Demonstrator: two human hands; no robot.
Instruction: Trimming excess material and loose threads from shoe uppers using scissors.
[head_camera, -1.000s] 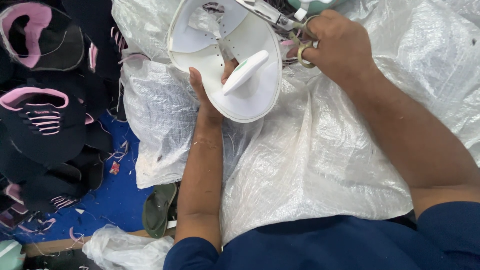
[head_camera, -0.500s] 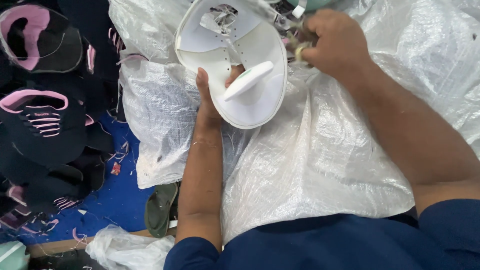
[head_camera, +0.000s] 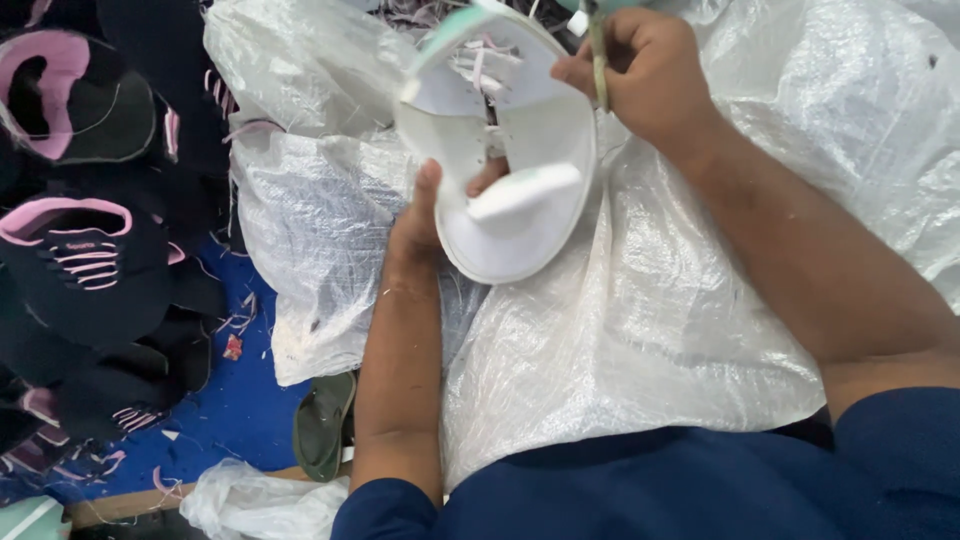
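While the left hand (head_camera: 425, 225) grips the white shoe upper (head_camera: 505, 165), the right hand (head_camera: 640, 75), pinching a slim tool (head_camera: 598, 60), might slip and nick it.

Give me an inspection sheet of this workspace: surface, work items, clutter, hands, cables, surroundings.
Surface: white woven sack spread over the lap.
Work items: white shoe upper with pale green edge, held up; thin tool.
Clutter: thread scraps on the blue floor.
Hands: left hand grips the upper; right hand closed on the tool.
Cables: nothing seen.
Surroundings: black and pink uppers piled left; green sandal below.
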